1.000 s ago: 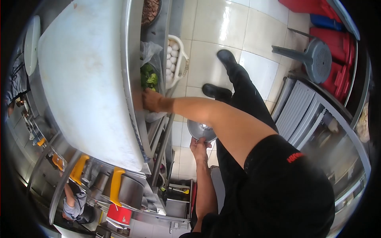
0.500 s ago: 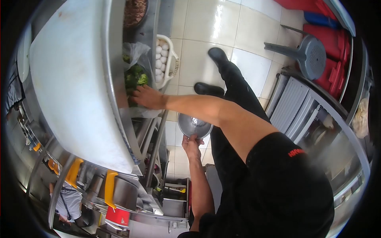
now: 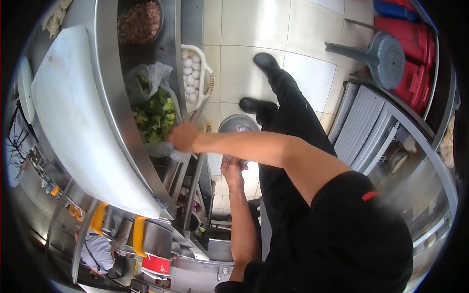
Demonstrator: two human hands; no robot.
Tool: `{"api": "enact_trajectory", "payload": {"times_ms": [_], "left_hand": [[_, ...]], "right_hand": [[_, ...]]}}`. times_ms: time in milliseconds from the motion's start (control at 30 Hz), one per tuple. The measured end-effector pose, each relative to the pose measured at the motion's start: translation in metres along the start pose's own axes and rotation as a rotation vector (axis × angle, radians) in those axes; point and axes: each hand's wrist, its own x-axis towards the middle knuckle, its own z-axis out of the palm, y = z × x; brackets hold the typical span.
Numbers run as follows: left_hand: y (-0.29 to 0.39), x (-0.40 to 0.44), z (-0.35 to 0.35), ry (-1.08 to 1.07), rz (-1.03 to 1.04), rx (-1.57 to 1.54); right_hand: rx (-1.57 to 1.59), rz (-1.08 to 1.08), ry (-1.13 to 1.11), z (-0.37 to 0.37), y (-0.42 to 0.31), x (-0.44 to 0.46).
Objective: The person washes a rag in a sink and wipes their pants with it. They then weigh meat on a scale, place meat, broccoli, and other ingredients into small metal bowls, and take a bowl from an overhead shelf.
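A metal bowl [image 3: 237, 124] is gripped at its rim by my left hand [image 3: 233, 171], partly hidden behind my right forearm. My right hand [image 3: 183, 137], slightly blurred, has its fingers curled on the near edge of a clear plastic bag [image 3: 159, 74]. Green broccoli [image 3: 155, 115] lies inside the open bag, on the lower shelf beneath the counter edge. Beside the bag is a white basket [image 3: 209, 78] of white eggs [image 3: 189, 80]. A round pan [image 3: 160, 22] of chopped brownish-pink food stands on the same shelf.
A white cutting board [image 3: 73, 117] covers the steel counter. Yellow-handled pots [image 3: 154, 239] stand near another person [image 3: 97, 251]. A grey stool [image 3: 388, 61], red crates [image 3: 415, 85] and a glass-fronted cabinet [image 3: 415, 171] are on the far side.
My right hand has drawn back from the broccoli to the bag's edge, and more broccoli shows. The bowl has shifted upward in view, behind my right forearm. The view has moved along the counter.
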Motion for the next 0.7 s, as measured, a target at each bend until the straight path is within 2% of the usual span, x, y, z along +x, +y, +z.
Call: {"api": "enact_trajectory", "payload": {"times_ms": [33, 167, 267, 333, 367, 433, 467, 533, 700], "left_hand": [[-0.001, 0.0, 0.002, -0.008, 0.009, -0.01], [0.005, -0.005, 0.009, -0.016, 0.026, 0.088], [0.001, -0.005, 0.007, -0.041, 0.009, 0.077], [0.0, -0.005, 0.008, -0.057, 0.03, 0.051], [-0.001, -0.005, 0.009, -0.058, 0.028, 0.048], [-0.002, -0.004, 0.009, -0.039, 0.026, 0.053], [-0.003, -0.003, 0.008, -0.035, 0.021, 0.054], [-0.009, 0.002, 0.002, -0.05, 0.196, 0.245], [-0.007, 0.007, 0.0, 0.032, 0.137, 0.077]], "right_hand": [[-0.095, -0.075, -0.126, 0.003, -0.01, -0.002], [-0.117, -0.123, -0.095, 0.024, -0.014, 0.001], [-0.093, 0.001, -0.176, 0.024, -0.005, 0.003], [-0.136, -0.045, 0.102, 0.032, 0.002, 0.007], [-0.137, -0.044, 0.099, 0.033, 0.004, 0.013], [-0.252, -0.237, 0.07, 0.032, 0.004, 0.033], [-0.247, -0.236, 0.066, 0.034, 0.004, 0.042], [-0.321, -0.19, -0.021, 0.044, 0.006, 0.057], [-0.421, -0.207, 0.009, 0.068, 0.019, 0.077]]}}
